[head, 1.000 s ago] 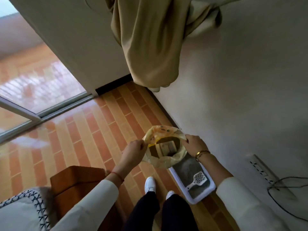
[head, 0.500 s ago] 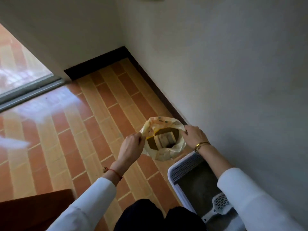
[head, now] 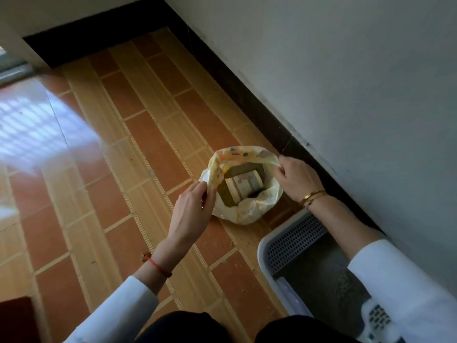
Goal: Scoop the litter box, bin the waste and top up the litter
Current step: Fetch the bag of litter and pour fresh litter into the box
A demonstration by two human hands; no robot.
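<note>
A pale yellow plastic bag (head: 247,214) stands open on the tiled floor near the wall. Greenish litter and a folded packet (head: 243,185) lie inside it. My left hand (head: 191,211) pinches the bag's left rim. My right hand (head: 295,179) pinches its right rim, so the mouth is spread wide. The white litter box (head: 265,253) with a perforated rim sits at the lower right, grey litter (head: 324,276) inside. A white slotted scoop (head: 377,315) lies in the box at the bottom right, partly hidden behind my right sleeve.
A white wall with a dark skirting board (head: 247,95) runs along the right. A sliding door track (head: 12,70) is at the far left. A dark red-brown object (head: 14,318) sits at the bottom left corner. Small crumbs of litter (head: 237,243) dot the tiles near the box.
The camera has dropped lower and closer to the floor. The bag has gone down with both hands and now rests on the tiles beside the litter box.
</note>
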